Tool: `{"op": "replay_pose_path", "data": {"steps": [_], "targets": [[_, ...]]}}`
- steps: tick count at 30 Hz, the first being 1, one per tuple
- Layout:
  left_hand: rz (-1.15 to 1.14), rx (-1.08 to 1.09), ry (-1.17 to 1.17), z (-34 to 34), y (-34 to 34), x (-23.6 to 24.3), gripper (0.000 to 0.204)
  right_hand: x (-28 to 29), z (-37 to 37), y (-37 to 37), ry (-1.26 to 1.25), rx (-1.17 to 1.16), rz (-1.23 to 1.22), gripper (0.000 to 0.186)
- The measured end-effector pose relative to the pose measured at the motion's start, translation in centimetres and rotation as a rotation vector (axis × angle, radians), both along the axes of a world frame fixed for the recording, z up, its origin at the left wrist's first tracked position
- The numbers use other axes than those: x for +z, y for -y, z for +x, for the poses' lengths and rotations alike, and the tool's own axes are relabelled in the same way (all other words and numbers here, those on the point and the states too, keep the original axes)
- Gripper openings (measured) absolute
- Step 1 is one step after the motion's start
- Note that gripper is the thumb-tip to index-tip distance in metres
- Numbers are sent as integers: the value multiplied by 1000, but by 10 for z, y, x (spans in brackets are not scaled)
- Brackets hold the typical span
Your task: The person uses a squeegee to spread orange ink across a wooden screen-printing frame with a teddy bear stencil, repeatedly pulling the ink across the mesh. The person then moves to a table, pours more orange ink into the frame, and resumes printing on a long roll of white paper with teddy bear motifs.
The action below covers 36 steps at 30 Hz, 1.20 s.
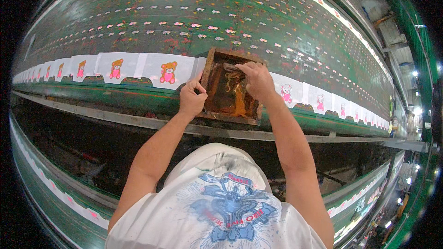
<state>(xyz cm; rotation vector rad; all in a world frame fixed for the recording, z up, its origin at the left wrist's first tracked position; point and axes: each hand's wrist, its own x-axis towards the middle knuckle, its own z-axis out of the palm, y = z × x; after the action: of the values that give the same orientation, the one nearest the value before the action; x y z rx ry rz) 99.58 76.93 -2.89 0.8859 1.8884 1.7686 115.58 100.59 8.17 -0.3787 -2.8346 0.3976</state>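
Note:
A wooden screen-printing frame (210,67) lies on the long green table, over the row of white cloth pieces. Brown-orange ink smears its mesh, and a bear-like outline shows through. My left hand (192,97) is at the frame's left side, fingers closed against its outer edge. Inside the frame, toward its far right, my right hand (258,82) grips a small greyish squeegee (230,68); the palm hides part of it. To the left, the nearest cloth piece (150,67) carries a brown bear with a pink heart. On the right, another piece (295,83) has the bear in pink outline only.
Cloth pieces with bears run along the near edge both ways. A metal rail (221,131) borders the table before me. The green tabletop (184,0) is speckled with small prints and ink spots. Behind me stands another table (60,191) with pieces on it. Lamps glow far right.

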Motion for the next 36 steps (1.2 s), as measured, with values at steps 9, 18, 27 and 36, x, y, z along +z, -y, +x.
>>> {"op": "replay_pose_path", "data": {"steps": [9,18,27,36], "targets": [[-68,21,-60,2,4,3,21,5,49,91,-45,17,4,54],[-36,6,-51,-2,0,-5,19,21,76,133,65,-40,-154,48],[-15,17,-123,-3,-1,-1,18,-2,122,134,-212,-393,-262,44],[-20,-10,-251,45,-27,53,21,-34,190,107,-389,-517,-661,42]]}}
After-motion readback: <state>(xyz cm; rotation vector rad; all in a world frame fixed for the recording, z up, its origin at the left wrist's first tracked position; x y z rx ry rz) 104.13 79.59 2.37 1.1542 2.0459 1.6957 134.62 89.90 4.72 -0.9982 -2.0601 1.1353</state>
